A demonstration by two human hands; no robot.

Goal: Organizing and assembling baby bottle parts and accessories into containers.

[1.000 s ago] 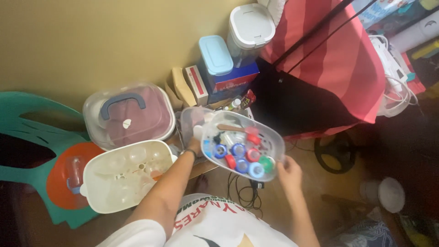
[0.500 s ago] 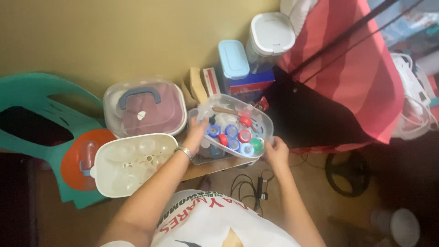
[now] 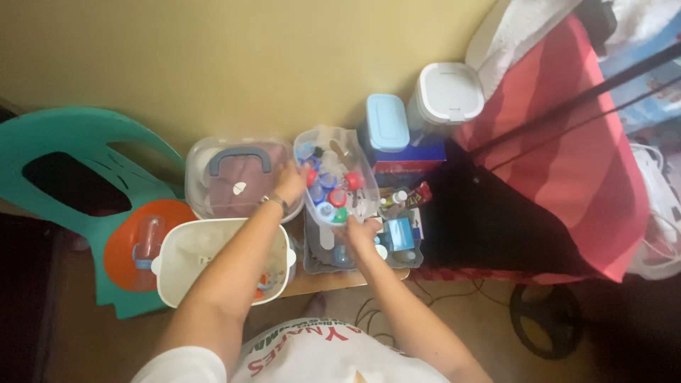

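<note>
The clear tray (image 3: 358, 167) of coloured bottle caps runs near-to-far, left hand (image 3: 289, 182) grasping its left rim, right hand (image 3: 362, 232) clasping its near end

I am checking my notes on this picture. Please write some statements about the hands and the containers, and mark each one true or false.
1. Both hands hold the clear tray of coloured caps. True: left hand at its left side, right hand at its near end.
2. The tray stands on the floor. False: it is held above the low table.
3. A clear lidded box with a blue handle is left of the tray. True.
4. The orange lid lies on the red cloth. False: it rests on the green chair.
</note>
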